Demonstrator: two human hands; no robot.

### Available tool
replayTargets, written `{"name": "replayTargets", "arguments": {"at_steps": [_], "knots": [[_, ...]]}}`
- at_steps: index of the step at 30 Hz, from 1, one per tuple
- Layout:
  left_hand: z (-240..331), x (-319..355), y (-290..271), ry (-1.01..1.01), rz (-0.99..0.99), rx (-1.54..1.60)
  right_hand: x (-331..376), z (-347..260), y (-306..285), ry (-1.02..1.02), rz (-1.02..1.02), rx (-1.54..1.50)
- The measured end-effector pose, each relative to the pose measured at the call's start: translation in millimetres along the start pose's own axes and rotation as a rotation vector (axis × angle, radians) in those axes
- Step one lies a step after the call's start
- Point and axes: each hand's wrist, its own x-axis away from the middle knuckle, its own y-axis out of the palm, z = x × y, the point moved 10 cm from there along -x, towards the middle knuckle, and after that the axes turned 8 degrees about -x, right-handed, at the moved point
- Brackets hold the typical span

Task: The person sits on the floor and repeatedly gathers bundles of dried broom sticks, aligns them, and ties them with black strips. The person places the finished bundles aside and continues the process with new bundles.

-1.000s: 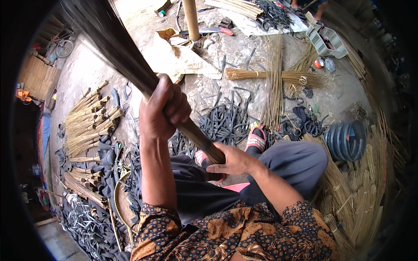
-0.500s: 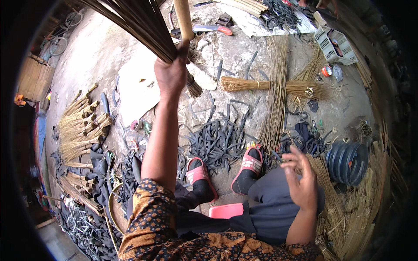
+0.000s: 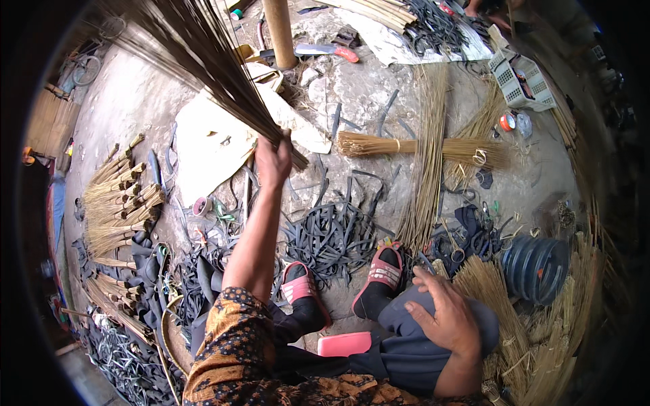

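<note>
Far left: short stick bundles (image 3: 122,203) in rows on the ground. Next, a pale sheet (image 3: 210,139) lay near the raised dark stick bundle (image 3: 223,78), which slanted up-left, tips fanning. My left hand (image 3: 273,161) was wrapped around its lower end, butts poking out. Middle: wooden post (image 3: 279,34), red-handled machete (image 3: 323,50) beside it; black rubber strips (image 3: 328,237) heaped near my pink slide sandals (image 3: 298,289). My right hand (image 3: 445,314) was empty, fingers bent and loosely apart, at my right knee (image 3: 399,317); couldn't tell if touching. Far right: ribbed blue plastic bottle (image 3: 538,271) beside more tan stick bundles (image 3: 501,318).
</note>
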Motion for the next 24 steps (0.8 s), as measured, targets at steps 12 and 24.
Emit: {"name": "replayTargets", "arguments": {"at_steps": [12,24], "knots": [[31.0,18.8,-110.2,-0.022,0.189,-0.024,6.9,-7.1,35.4,0.044,-0.132,0.047],[145.1,10.1,-490.4,-0.107,0.589,0.071,25.5,3.5,44.3,0.021,-0.126,0.066]]}}
